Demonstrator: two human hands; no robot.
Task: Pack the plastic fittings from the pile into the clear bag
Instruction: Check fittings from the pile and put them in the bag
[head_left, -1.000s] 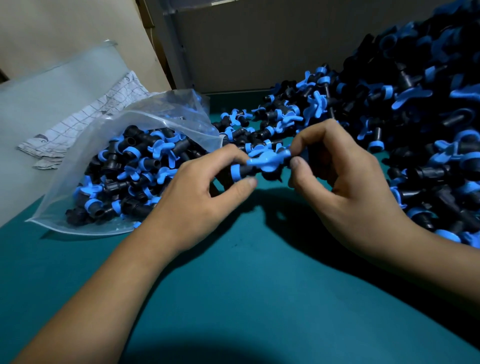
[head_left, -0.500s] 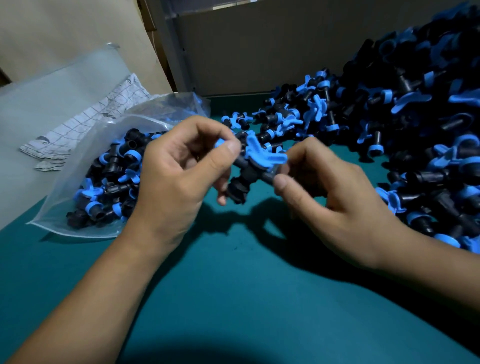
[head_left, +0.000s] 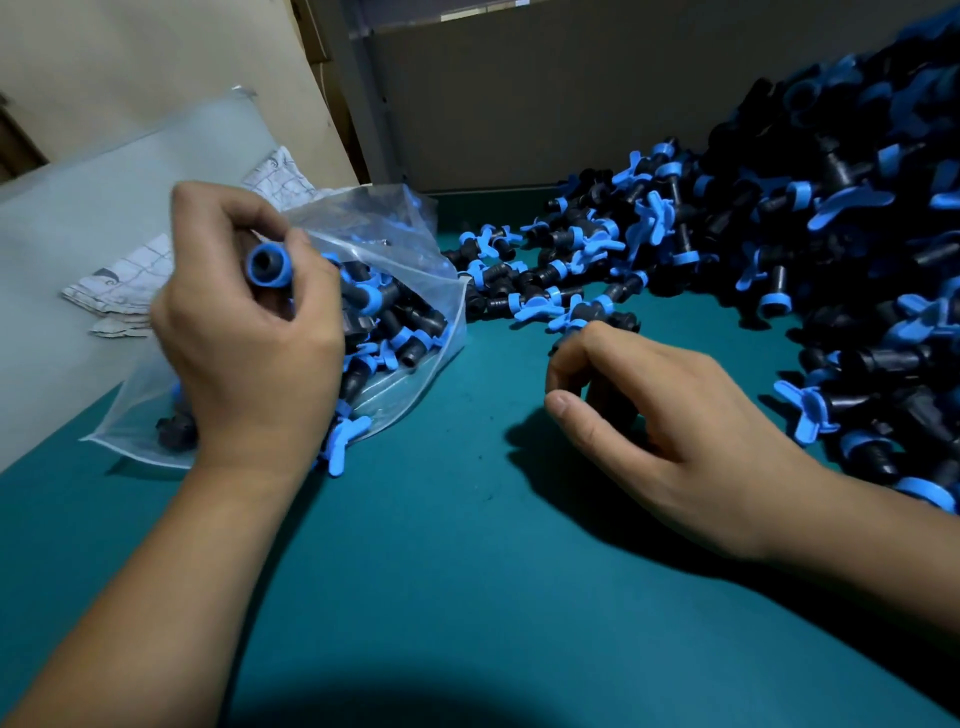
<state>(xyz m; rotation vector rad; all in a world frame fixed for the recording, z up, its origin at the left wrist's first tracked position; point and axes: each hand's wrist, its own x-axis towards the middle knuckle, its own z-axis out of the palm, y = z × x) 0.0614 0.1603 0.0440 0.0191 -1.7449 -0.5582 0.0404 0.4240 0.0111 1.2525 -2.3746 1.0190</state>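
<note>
At the table's (head_left: 467, 597) left edge, over the clear bag (head_left: 395, 249): left hand (head_left: 244, 338) grips one fitting (head_left: 268, 266), fingers curled round it, blue end showing between thumb and forefinger. Step in hand, likely: dropping it in; next calls for reaching the bag's mouth and letting go. Right hand (head_left: 670, 421) near the pile (head_left: 779, 249), fingers loosely curled, apparently holding nothing.

Teal tabletop (head_left: 467, 597) beneath grey back panel (head_left: 597, 93).
</note>
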